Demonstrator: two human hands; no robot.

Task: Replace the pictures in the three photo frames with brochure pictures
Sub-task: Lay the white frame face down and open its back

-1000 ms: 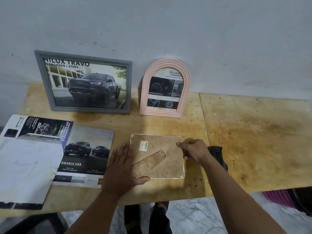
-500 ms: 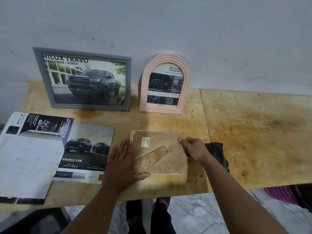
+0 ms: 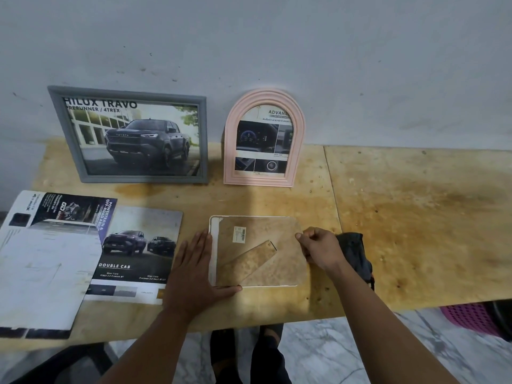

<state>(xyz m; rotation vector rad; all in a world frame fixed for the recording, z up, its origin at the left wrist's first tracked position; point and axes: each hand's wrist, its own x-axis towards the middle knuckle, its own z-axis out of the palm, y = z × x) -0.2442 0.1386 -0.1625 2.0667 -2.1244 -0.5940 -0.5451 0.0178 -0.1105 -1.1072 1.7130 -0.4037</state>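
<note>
A pale grey wall [image 3: 304, 51] rises behind a yellowish wooden worktop [image 3: 415, 217]. Against the wall stand a grey frame [image 3: 205, 139] showing a dark pickup truck and, to its right, a pink arched frame [image 3: 230, 151] holding a brochure page of dashboard pictures. The third frame [image 3: 212, 250], white-edged, lies face down near the front edge, its brown backing board [image 3: 282, 261] slid a little to the right so a white strip of the frame shows on the left; a stand flap [image 3: 249, 261] and a barcode sticker [image 3: 239, 234] sit on the board. The left hand [image 3: 194, 275] lies flat with straight fingers beside the frame's left edge, its thumb along the bottom edge. The right hand [image 3: 318, 249] has its fingers curled and pinches the board's right edge. A dark cloth [image 3: 357, 253] lies just behind that hand. Brochure sheets [image 3: 133, 250] are spread on the left of the worktop.
</note>
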